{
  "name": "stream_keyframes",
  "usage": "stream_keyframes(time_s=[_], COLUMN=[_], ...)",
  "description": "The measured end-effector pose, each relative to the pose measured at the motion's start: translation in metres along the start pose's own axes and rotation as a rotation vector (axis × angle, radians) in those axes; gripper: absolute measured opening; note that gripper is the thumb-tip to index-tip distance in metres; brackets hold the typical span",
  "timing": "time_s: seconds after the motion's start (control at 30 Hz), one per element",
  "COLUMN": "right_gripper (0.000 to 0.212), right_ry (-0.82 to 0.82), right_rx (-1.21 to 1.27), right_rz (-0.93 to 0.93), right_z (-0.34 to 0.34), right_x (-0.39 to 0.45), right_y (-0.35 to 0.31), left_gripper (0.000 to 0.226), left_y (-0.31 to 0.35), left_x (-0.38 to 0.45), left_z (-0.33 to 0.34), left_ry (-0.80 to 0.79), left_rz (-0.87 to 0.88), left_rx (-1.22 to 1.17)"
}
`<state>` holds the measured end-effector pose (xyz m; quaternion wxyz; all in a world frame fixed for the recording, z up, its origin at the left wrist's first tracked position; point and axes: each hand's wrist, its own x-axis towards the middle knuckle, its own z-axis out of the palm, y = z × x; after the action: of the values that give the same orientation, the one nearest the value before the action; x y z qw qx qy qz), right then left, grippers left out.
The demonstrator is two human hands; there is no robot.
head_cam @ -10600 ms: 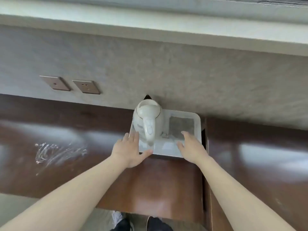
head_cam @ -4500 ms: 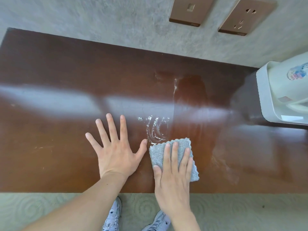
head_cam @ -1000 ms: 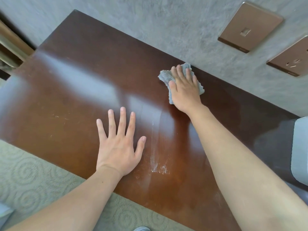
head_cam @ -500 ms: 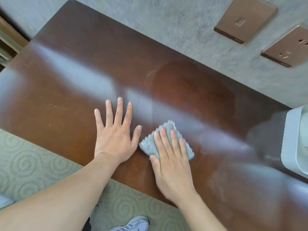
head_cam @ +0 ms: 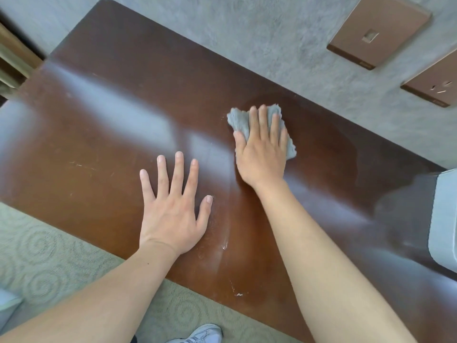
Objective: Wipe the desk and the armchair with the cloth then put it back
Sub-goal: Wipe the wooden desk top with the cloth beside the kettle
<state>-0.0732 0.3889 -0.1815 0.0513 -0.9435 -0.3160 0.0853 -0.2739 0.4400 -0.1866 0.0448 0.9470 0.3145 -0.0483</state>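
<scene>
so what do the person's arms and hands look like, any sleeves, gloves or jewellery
Both forearms are bare as far as the frame shows: no sleeve reaches into view. The left hand and right hand wear no gloves, and no rings, watch or bracelet show on fingers or wrists. The nails look short and unpainted. A small dark spot sits on the left forearm near the wrist.

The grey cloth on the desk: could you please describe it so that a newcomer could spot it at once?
Start at the dark brown desk that runs along the grey wall. Near its back edge, below the two bronze wall plates, the right hand lies flat on the cloth. It is the only soft, fuzzy grey thing on the glossy wood; the left hand beside it covers nothing.
</scene>
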Motion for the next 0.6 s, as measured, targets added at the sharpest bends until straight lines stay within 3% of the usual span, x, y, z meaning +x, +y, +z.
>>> stream_keyframes(time_s=[0.13,0.27,0.4,0.6], right_gripper=[0.059,0.058,0.058,0.059], right_ry=[-0.024,-0.043,-0.074,-0.107], right_rx=[0.020,-0.041,-0.065,-0.063], right_rz=[-0.048,-0.292,-0.509,-0.502], right_z=[-0.004,-0.008,-0.010,-0.002], right_x=[0.054,0.057,0.008,-0.115], right_y=[-0.016,-0.016,-0.006,0.026], left_gripper=[0.074,0.074,0.074,0.070], left_y=[-0.001,0.000,-0.001,0.000], left_x=[0.000,0.000,-0.001,0.000], left_z=[0.001,0.001,0.000,-0.002], left_ry=[0.006,0.001,-0.011,-0.025], left_rz=[0.008,0.010,0.007,0.013], left_rx=[0.010,0.007,0.009,-0.023])
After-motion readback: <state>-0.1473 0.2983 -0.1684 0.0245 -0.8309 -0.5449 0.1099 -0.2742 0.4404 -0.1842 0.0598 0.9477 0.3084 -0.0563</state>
